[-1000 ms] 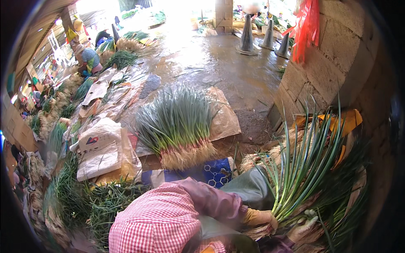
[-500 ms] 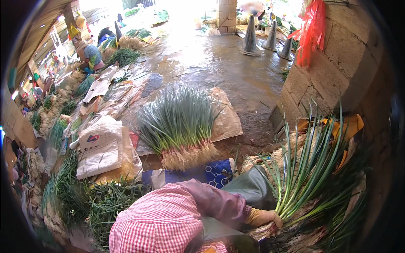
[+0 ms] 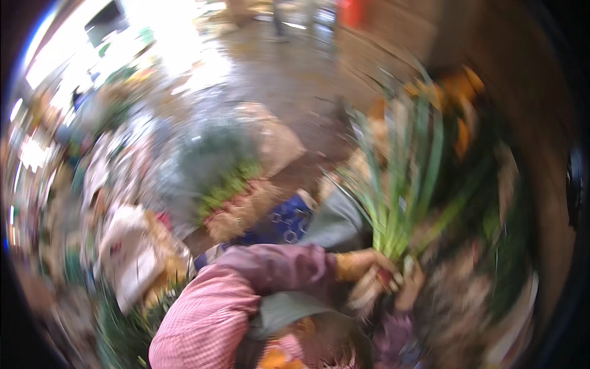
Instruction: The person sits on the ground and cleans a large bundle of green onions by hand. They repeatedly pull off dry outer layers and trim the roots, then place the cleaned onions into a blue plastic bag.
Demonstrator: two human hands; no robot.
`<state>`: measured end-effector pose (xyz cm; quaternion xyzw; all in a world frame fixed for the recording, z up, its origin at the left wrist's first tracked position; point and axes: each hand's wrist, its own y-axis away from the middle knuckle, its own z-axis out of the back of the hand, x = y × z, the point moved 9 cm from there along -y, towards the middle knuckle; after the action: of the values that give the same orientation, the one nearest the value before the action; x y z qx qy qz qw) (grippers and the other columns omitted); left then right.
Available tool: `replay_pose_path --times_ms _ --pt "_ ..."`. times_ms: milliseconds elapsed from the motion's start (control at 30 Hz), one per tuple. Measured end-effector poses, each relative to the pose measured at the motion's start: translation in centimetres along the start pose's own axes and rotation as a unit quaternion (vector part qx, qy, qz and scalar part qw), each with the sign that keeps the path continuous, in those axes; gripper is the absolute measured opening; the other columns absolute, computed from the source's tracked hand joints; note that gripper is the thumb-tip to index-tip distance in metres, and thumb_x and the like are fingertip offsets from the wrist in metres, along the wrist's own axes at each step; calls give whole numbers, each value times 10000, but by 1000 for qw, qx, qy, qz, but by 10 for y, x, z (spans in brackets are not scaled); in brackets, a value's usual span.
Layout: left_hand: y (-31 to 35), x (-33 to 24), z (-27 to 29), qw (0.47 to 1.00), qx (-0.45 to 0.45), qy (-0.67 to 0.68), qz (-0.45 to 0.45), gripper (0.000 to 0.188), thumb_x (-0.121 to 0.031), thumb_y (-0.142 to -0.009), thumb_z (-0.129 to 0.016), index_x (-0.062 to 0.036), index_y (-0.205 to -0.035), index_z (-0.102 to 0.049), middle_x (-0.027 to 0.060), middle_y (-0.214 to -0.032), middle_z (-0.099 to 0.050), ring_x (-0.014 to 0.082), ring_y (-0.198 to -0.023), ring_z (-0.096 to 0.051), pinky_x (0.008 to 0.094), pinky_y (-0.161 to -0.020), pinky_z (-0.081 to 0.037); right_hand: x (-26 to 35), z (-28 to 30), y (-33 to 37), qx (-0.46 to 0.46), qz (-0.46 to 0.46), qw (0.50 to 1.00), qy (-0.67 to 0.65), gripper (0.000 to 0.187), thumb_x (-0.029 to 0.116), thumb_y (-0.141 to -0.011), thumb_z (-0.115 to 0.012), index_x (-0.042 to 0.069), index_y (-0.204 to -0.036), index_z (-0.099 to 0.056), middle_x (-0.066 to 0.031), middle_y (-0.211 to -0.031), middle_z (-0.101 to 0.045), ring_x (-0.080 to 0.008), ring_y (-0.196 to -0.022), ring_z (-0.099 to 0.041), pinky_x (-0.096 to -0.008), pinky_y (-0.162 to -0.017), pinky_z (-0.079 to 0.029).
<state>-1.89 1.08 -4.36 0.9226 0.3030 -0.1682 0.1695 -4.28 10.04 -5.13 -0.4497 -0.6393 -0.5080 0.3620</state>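
Note:
A bunch of green onions [image 3: 396, 209] stands fanned upward on my right side, its long leaves blurred by motion. My left hand [image 3: 375, 269] is closed round the lower stems, with pale roots [image 3: 365, 292] hanging below it. My right hand [image 3: 410, 286] has come up against the base from the other side, and its fingers look closed on a whitish stem. More loose green onions [image 3: 467, 203] lie in a heap beside and under the hands. Ahead to the left sits a neat stack of green onions [image 3: 230, 172], its roots toward me.
A blue patterned sheet [image 3: 289, 218] and a tan sack [image 3: 270, 138] lie by the stack. At left is a white sack [image 3: 132, 246], with greens [image 3: 126, 326] nearer me. A block wall [image 3: 393, 49] rises at right, with orange cloth [image 3: 464, 89] near its foot. Wet floor [image 3: 283, 74] stretches ahead.
My view has turned and blurred. My right hand has come into sight at the stem base. The green onions in my left hand now stand more upright.

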Motion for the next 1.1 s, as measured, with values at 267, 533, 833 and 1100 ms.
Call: replay_pose_path --times_ms 267,533,833,1100 --pt "38 -62 -81 973 173 121 -96 288 -217 -797 -544 -45 -1018 -475 118 -810 -517 242 -762 -555 385 -695 -505 -40 143 13 -132 85 846 509 176 219 -854 -535 58 -833 -602 -137 -697 -589 -294 -597 -568 -361 -521 -430" --pt "11 -48 -11 985 57 129 -97 574 -207 -760 -571 -24 -1269 -378 89 -919 -556 173 -695 -503 312 -638 -450 127 66 -61 -209 280 828 440 195 230 -880 -546 53 -933 -610 -36 -646 -581 -114 -510 -521 -269 -472 -418" --pt "19 -82 -39 987 44 78 -132 422 -212 -740 -601 -16 -1093 -481 34 -668 -470 177 -598 -472 333 -596 -422 119 108 -209 -101 170 810 552 223 190 -878 -543 62 -1044 -618 -84 -817 -614 -196 -772 -584 -307 -740 -495" --pt "15 -65 -31 987 85 79 -113 627 -227 -769 -593 19 -1296 -360 11 -636 -428 153 -612 -449 333 -661 -436 132 76 -171 -202 106 782 580 326 323 -852 -565 7 -892 -635 -96 -708 -626 -169 -628 -582 -304 -598 -456"
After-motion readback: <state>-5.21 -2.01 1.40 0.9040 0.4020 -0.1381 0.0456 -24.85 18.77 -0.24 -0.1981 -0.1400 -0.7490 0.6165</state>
